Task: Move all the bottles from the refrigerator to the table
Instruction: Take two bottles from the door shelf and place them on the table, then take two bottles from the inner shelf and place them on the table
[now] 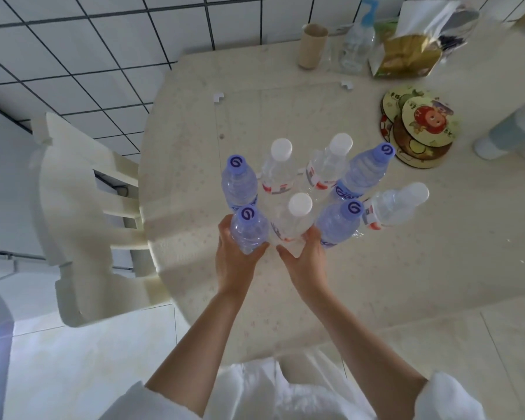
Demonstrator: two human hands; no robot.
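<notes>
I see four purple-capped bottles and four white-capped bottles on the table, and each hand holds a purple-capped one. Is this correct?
Not quite. The head view shows the left hand gripping a purple-capped bottle, but the right hand holds a white-capped bottle. The counts are correct.

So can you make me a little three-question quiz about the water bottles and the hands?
1. Count: how many clear plastic bottles with purple caps stand on the round cream table?
2. True or false: the left hand grips a white-capped bottle.
3. Which does the right hand hold? A) the white-capped clear bottle B) the cardboard tube C) the round cartoon coasters

Key: 1) four, counting the one gripped; 2) false, it grips a purple-capped bottle; 3) A.
</notes>
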